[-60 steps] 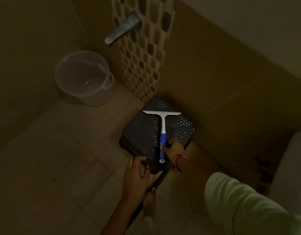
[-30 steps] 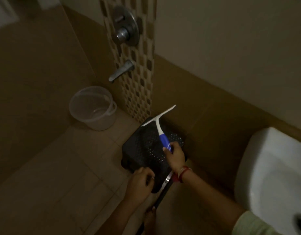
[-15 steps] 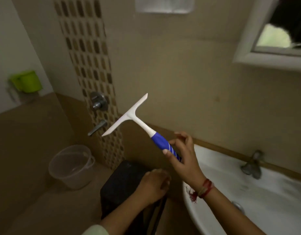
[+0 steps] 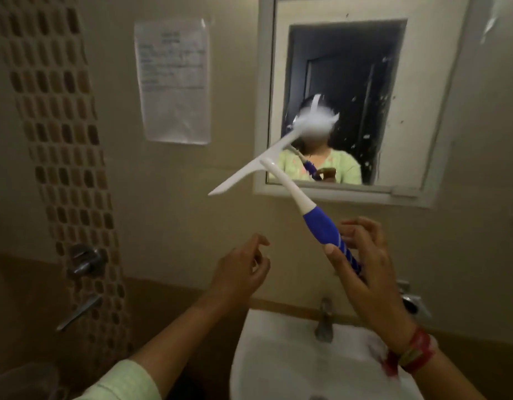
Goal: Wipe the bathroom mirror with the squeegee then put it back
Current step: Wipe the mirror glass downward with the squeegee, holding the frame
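Squeegee (image 4: pixel 281 180): 1 item, white T-shaped head on a white neck, blue grip with white stripes. Held in the air, tilted, head up and to the left, grip down and to the right. The blade's upper end overlaps the lower left corner of the mirror (image 4: pixel 417 82) in view; whether it touches the glass cannot be told.

Right hand (image 4: pixel 365 272): 1, grasping the lower end of the blue grip, thumb on the near side, fingers loosely curled behind it. Red thread bands at the wrist.

Left hand (image 4: pixel 241 272): 1, holding nothing, fingers loosely curled, apart from the squeegee, below and left of its grip. Pale green sleeve on the forearm.

Mirror: white-framed, wall-mounted, glass spotted with white flecks.

Sink (image 4: pixel 267 368): 1, white, below both hands, with a metal tap (image 4: pixel 324 321) at its back edge.

Paper notice (image 4: pixel 174 82): 1 sheet, fixed to the wall left of the mirror; text unreadable.

Mosaic tile strip (image 4: pixel 62 140): far left, carrying metal fittings.
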{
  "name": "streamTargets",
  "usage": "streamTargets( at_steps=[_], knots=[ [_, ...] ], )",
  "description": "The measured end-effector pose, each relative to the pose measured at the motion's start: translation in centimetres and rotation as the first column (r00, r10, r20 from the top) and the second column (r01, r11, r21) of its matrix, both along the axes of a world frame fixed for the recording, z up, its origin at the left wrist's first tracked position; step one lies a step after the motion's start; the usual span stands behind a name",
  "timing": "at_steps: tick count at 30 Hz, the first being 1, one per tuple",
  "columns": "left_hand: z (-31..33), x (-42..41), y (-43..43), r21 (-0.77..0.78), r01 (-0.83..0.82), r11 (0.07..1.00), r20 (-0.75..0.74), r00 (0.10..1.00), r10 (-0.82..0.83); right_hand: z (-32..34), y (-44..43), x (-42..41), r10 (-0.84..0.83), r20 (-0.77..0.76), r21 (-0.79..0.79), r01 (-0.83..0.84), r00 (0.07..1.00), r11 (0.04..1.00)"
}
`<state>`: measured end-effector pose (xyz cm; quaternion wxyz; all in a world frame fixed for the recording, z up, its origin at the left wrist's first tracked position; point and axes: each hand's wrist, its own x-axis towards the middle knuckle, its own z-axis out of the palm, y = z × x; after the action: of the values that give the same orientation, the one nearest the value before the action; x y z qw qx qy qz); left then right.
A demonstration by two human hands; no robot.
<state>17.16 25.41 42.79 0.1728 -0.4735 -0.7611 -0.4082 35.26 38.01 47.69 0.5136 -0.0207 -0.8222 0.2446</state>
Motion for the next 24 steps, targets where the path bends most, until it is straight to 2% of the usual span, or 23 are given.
streamTargets(
  at_steps=[6,11,15,17,20,24],
  knots=[
    [7.8,-4.3,2.1,0.115,-0.027,0.993,-0.254,0.966,0.056,6.7,3.3,1.3,-0.119,-0.150,-0.048,0.113,0.981,0.992],
    [15.0,-9.4,3.8,0.169,0.050,0.984,-0.371,0.929,0.017,11.3,4.9,-0.9,-0.003,-0.323,-0.190,-0.062,0.947,0.980],
    [19.9,-12.3,5.4,0.256,0.031,0.966,-0.479,0.872,0.099,15.4,5.1,-4.0,0.016,-0.388,-0.208,-0.104,0.922,0.973],
    [21.9,-13.4,6.5,0.314,0.014,0.949,-0.473,0.869,0.144,17.3,5.1,-5.8,0.000,-0.429,-0.204,-0.096,0.903,0.974],
    [24.3,-14.1,8.5,0.351,0.008,0.936,-0.449,0.879,0.161,19.8,4.6,-8.4,0.040,-0.485,-0.230,-0.171,0.874,0.958],
    [26.2,-14.9,11.2,0.365,0.035,0.930,-0.373,0.921,0.112,22.3,3.9,-10.7,0.065,-0.529,-0.252,-0.230,0.846,0.940]
  ],
)
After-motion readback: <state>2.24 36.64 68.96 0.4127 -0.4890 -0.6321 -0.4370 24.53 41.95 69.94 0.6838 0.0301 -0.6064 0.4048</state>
